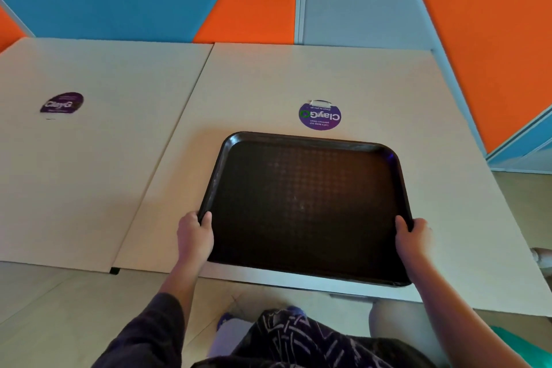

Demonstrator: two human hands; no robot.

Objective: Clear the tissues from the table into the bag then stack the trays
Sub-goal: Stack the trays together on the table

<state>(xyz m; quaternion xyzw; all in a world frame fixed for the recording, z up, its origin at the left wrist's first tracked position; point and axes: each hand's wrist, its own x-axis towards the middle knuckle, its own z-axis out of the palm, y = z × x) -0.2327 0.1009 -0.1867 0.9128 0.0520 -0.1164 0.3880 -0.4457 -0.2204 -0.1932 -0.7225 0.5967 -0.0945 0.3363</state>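
Both hands grip a dark tray (304, 203) by its sides over the table (388, 84), left hand (194, 236) and right hand (413, 237) with fingers (401, 225) curled round the rim.

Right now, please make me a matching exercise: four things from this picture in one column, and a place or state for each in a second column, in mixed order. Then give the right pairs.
Things
1. dark tray
2. left hand
3. right hand
4. round purple sticker

Places or states
A. grips the tray's right edge
B. on the table, just beyond the tray's far rim
C. held on both sides, nothing lying in it
D. grips the tray's left edge

Pairs: 1-C, 2-D, 3-A, 4-B
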